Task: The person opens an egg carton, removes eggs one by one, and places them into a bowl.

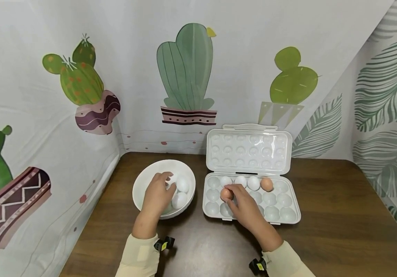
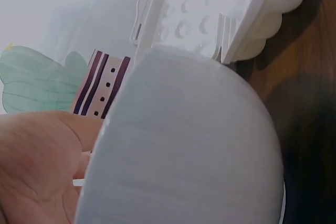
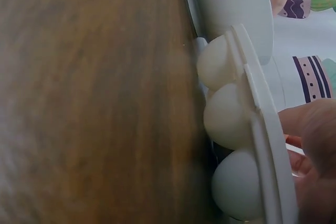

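In the head view my left hand (image 1: 157,195) reaches into the white bowl (image 1: 139,189), fingers loosely bent beside white eggs (image 1: 182,184). It shows no egg clearly gripped, and the bowl wall (image 2: 184,140) covers its fingertips in the left wrist view. The right hand (image 1: 245,206) pinches a brown egg (image 1: 226,194) between thumb and fingers, at the middle row of the egg carton (image 1: 297,215), left part; whether it rests in a cup I cannot tell. White eggs (image 1: 253,183) and one brown egg (image 1: 266,184) sit in the carton's back row.
The carton's clear lid (image 1: 248,150) stands raised behind it, against the cactus-print cloth (image 1: 125,77). Bowl and carton stand side by side on the brown wooden table (image 1: 330,200), with a narrow gap between them.
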The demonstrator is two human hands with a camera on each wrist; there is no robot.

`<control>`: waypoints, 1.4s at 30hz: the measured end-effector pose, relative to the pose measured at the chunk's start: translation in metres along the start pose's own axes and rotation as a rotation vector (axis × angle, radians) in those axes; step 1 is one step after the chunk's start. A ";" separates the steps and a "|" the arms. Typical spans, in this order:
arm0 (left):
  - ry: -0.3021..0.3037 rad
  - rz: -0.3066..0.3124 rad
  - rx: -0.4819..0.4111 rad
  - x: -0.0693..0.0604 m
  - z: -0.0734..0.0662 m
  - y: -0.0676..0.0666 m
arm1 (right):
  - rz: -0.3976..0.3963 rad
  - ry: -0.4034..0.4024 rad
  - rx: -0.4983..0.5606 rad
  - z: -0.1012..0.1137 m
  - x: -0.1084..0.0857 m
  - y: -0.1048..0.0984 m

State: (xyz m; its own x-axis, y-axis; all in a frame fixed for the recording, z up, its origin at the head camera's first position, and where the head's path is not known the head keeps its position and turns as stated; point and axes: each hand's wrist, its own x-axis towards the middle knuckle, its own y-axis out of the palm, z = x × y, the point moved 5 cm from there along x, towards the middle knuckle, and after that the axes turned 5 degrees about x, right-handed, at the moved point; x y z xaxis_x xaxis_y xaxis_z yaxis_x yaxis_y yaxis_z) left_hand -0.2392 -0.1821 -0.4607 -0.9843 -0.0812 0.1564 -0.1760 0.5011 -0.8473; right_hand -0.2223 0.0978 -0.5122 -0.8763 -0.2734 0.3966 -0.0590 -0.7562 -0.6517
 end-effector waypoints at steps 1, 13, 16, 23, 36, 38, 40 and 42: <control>0.004 -0.006 -0.014 0.000 -0.001 0.000 | -0.003 0.000 0.000 0.001 0.000 -0.001; 0.048 -0.055 -0.109 -0.003 -0.019 0.004 | 0.031 0.105 0.108 0.004 0.002 -0.010; 0.081 -0.076 -0.137 -0.005 -0.025 0.005 | 0.033 0.103 0.130 0.005 0.003 -0.011; 0.219 -0.114 -0.166 -0.010 -0.045 0.010 | 0.015 0.081 0.160 0.010 0.004 -0.015; 0.385 -0.021 -0.200 -0.022 -0.070 0.025 | 0.016 0.060 0.207 0.022 0.004 -0.021; 0.398 0.006 -0.204 -0.024 -0.074 0.027 | 0.016 0.050 0.211 0.025 0.004 -0.022; 0.415 0.028 -0.196 -0.027 -0.077 0.030 | 0.007 0.032 0.209 0.027 0.004 -0.023; 0.434 0.045 -0.182 -0.029 -0.079 0.032 | -0.003 0.015 0.207 0.029 0.004 -0.024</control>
State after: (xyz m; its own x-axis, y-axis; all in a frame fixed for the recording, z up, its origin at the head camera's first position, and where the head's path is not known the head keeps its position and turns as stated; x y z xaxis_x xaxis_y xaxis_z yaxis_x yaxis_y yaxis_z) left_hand -0.2157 -0.0952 -0.4521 -0.8892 0.2918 0.3524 -0.0909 0.6422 -0.7612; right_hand -0.2108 0.0976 -0.4762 -0.8835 -0.2635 0.3874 0.0370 -0.8635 -0.5030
